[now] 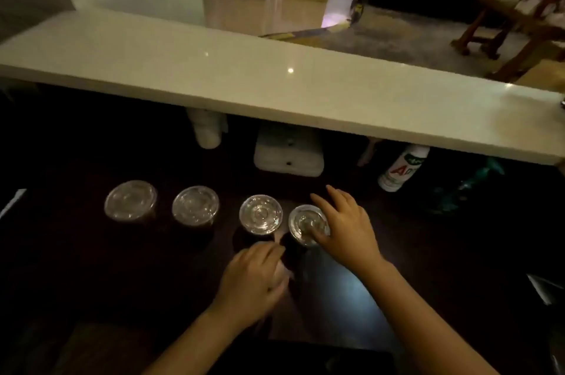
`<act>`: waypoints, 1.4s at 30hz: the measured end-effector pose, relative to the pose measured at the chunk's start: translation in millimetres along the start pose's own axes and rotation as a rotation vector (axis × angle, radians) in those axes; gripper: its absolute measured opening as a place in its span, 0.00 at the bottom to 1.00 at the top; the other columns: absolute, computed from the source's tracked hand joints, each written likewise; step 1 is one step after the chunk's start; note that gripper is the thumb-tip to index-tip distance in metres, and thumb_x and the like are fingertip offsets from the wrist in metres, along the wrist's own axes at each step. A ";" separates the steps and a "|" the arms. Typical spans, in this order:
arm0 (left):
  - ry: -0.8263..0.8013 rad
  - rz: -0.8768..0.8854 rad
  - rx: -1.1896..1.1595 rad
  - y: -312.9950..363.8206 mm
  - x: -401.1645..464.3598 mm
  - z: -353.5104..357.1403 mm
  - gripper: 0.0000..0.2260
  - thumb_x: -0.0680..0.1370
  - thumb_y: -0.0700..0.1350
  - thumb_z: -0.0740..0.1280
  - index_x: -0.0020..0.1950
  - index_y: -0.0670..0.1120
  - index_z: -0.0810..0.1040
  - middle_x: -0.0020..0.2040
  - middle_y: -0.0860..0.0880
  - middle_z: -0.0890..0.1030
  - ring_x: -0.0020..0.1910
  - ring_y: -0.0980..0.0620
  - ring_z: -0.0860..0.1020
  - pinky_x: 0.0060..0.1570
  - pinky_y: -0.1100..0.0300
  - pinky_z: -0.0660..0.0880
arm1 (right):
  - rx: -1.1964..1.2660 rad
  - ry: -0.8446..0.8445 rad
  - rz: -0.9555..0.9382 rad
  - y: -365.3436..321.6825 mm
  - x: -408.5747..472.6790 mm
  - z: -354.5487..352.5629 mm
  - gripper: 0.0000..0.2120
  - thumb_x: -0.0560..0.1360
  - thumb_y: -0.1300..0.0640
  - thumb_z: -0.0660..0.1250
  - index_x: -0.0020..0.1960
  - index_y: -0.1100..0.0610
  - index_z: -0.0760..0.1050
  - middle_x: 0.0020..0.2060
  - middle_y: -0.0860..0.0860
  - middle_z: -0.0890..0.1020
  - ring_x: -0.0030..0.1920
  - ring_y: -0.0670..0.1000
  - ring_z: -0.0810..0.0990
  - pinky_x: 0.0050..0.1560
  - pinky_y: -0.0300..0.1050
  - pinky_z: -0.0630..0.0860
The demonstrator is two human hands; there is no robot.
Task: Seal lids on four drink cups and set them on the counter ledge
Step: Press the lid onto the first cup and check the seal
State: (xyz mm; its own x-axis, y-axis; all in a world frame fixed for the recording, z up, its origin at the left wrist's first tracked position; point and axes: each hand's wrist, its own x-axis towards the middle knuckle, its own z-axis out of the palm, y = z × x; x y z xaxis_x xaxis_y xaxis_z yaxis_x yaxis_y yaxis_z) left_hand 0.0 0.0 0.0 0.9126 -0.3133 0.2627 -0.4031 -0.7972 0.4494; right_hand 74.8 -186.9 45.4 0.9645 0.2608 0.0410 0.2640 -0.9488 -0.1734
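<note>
Four cups with clear round lids stand in a row on the dark counter, below the white ledge [275, 84] at 12 o'clock. The right hand [345, 228], fingers spread, presses on the fourth lid [302, 223]. The left hand [253, 280] grips that dark cup's side, fingers closed around it.

We had a dark work surface [91, 267] under the white counter ledge [214, 68]. Four lidded cups stood on it in a row: the far-left cup [131, 201], the second cup [195, 205], the third cup [260, 214] and the right-hand cup [302, 223], the last two nearly touching. Behind them, partly beneath the ledge, sat a white box [289, 150], a white stack [208, 128] and a white bottle [400, 168] with red and green print, leaning. The ledge itself carried no cups.
</note>
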 end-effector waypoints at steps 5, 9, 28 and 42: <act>-0.201 -0.281 -0.282 10.0 -6.9 73.7 0.30 0.73 0.53 0.65 0.72 0.49 0.59 0.71 0.50 0.66 0.69 0.56 0.63 0.61 0.73 0.55 | 0.013 -0.216 -0.132 19.2 10.6 31.7 0.31 0.74 0.39 0.62 0.73 0.43 0.56 0.76 0.52 0.52 0.75 0.52 0.48 0.70 0.56 0.52; -0.097 -0.452 -0.580 1.6 13.0 116.3 0.37 0.69 0.45 0.72 0.72 0.50 0.56 0.70 0.50 0.66 0.67 0.57 0.63 0.58 0.79 0.56 | 0.104 -0.256 -0.170 31.4 13.9 46.3 0.29 0.74 0.42 0.63 0.72 0.44 0.59 0.76 0.54 0.55 0.74 0.53 0.53 0.70 0.52 0.55; 0.139 -0.486 -0.657 11.3 59.9 149.8 0.24 0.63 0.59 0.71 0.56 0.51 0.77 0.45 0.61 0.78 0.45 0.75 0.74 0.42 0.79 0.68 | 0.082 -0.362 -0.265 80.0 -4.0 63.6 0.33 0.77 0.40 0.51 0.70 0.44 0.32 0.71 0.44 0.33 0.69 0.44 0.26 0.71 0.55 0.39; 0.054 -0.532 -0.696 12.1 59.6 150.1 0.27 0.62 0.59 0.70 0.59 0.55 0.74 0.50 0.53 0.83 0.45 0.71 0.75 0.43 0.78 0.69 | -0.171 -0.244 -0.240 66.0 -6.6 54.6 0.31 0.76 0.39 0.41 0.75 0.49 0.42 0.76 0.51 0.43 0.75 0.51 0.39 0.68 0.67 0.37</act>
State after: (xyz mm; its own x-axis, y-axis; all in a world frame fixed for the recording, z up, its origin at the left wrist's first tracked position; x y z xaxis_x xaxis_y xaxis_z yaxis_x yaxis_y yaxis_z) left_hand 59.8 -105.8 -107.1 0.9940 0.0490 -0.0976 0.1083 -0.3289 0.9381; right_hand 85.5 -241.5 -20.1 0.8508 0.4945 -0.1781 0.4993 -0.8662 -0.0199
